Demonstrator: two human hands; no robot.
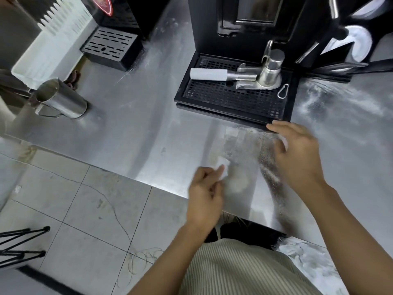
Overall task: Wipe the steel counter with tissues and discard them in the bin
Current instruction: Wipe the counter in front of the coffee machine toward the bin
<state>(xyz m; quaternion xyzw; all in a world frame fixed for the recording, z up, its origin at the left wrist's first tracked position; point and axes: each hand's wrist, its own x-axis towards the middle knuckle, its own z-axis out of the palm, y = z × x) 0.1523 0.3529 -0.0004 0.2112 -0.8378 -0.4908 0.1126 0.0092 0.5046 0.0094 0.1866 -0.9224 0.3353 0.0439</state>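
Steel counter (148, 124): the first tissue (223, 170) is pinched in the curled fingers of the left hand (205, 194), just inside the front edge. A second tissue (284, 143) shows under the flat, spread right hand (297, 154) at the near corner of the black drip tray (234, 99). Bare steel extends left to the steel jug (61, 101).

The steel tabletop (138, 128) is smeared, with a streak of dark specks (269, 165) near its front edge. A steel pitcher (61, 103) stands at the left. A black perforated drip tray (229, 99) sits at the back, and a slotted drip tray (110, 46) farther left.
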